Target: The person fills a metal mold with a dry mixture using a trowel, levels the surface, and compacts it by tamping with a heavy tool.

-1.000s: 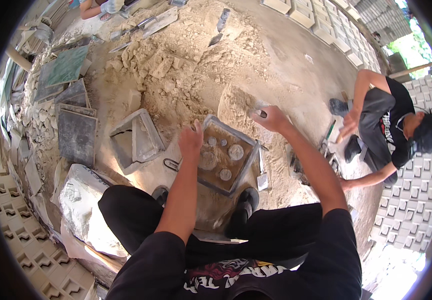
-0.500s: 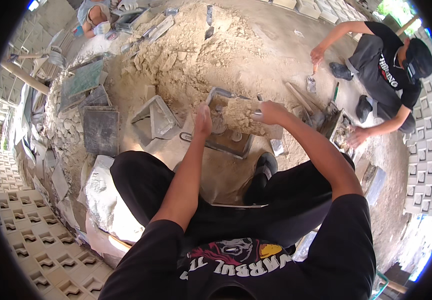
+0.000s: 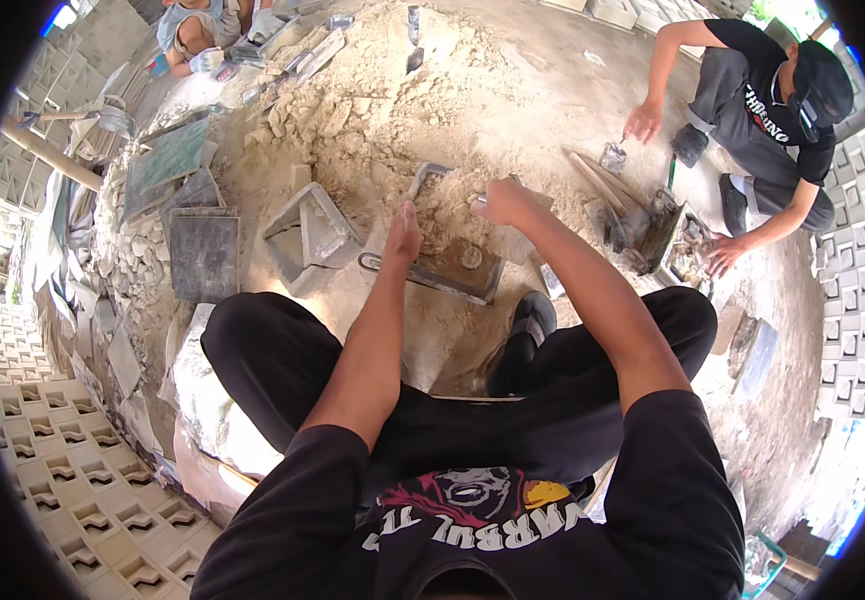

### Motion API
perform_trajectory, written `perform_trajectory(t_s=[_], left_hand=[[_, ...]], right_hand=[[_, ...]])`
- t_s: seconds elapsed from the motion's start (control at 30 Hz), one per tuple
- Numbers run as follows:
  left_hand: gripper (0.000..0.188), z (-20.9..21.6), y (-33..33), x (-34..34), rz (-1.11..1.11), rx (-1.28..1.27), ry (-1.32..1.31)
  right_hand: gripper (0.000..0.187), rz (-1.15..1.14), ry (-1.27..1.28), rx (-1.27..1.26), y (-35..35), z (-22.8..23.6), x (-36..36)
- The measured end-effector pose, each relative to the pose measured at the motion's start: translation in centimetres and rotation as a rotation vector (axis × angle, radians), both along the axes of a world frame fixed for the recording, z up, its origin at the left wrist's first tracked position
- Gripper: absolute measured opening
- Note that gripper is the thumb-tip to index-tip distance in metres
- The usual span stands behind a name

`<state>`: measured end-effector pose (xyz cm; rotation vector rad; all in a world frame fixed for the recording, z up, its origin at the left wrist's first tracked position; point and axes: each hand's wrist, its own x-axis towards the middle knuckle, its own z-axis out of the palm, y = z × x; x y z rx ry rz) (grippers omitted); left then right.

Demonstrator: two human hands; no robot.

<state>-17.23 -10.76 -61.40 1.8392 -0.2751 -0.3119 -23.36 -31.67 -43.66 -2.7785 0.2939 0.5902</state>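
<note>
My right hand (image 3: 506,203) is closed round a flat, scoop-like tool, mostly hidden by the hand and the pale sand. It is above the far right part of a dark rectangular metal mould (image 3: 469,293). Loose pale sand (image 3: 440,222) lies over the mould's far part, while a round raised piece (image 3: 471,258) shows in its near part. My left hand (image 3: 405,234) is at the mould's left side, fingers stretched up along the edge. It holds nothing that I can see. A wire loop handle (image 3: 369,262) sticks out below it.
A big sand heap (image 3: 383,105) lies ahead. Left are an angled pale block (image 3: 311,230) and dark square plates (image 3: 204,258). To the right, a co-worker (image 3: 775,110) squats with a trowel (image 3: 613,156) near wooden sticks (image 3: 603,180). Another person (image 3: 198,40) sits far left.
My right hand has moved left and up with the tool, and the sand it carried now lies in the mould's far part. The co-worker's trowel hand has moved slightly.
</note>
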Motion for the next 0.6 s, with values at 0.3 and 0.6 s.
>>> perform_trajectory(t_s=[0.3, 0.6], left_hand=[[0.062, 1.0, -2.3, -2.7, -0.163, 0.169, -0.281], [0.065, 2.7, -4.8, -8.5, -0.419, 0.235, -0.401]], right_hand=[[0.046, 0.130, 0.076, -0.164, -0.4, 3.6, -4.1], [0.025, -0.014, -0.095, -0.260, -0.7, 4.5, -7.0]])
